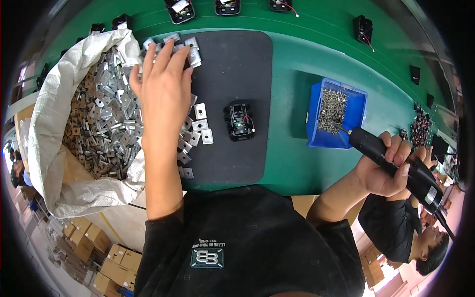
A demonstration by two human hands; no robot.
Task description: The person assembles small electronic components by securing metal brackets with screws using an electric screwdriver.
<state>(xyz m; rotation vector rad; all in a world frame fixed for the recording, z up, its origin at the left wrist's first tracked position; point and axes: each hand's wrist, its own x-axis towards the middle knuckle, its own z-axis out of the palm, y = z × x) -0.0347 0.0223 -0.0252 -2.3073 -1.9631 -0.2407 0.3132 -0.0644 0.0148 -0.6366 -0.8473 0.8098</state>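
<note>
While the left hand (166, 84) reaches over the left edge of a dark mat (232, 69), the right hand (383, 171) grips a black electric screwdriver (367, 143) at the right. On the left, a white woven sack (47, 104) gapes open, its rim rolled outward, with a deep heap of small metal pieces (101, 123) inside (many flat and square, some with a hole). Toward the right, a blue bin (326, 142) on the green work surface (292, 171) holds a pile of small silvery screws (331, 109).

The screwdriver's long axis slants from near right to far left, its bit pointing left over the near right part of the bin; whether the tip touches the screws cannot be told. Its cable trails toward the near right. The right hand's fingers are wrapped firmly around the body. The left hand points far, fingers parted and slightly bent, unclosed, over square metal plates (200, 111) scattered along the mat; what lies beneath its palm is hidden.

A black open unit (240, 122) with a red wire rests on the mat between the plates and the bin, its longer axis running near to far.
</note>
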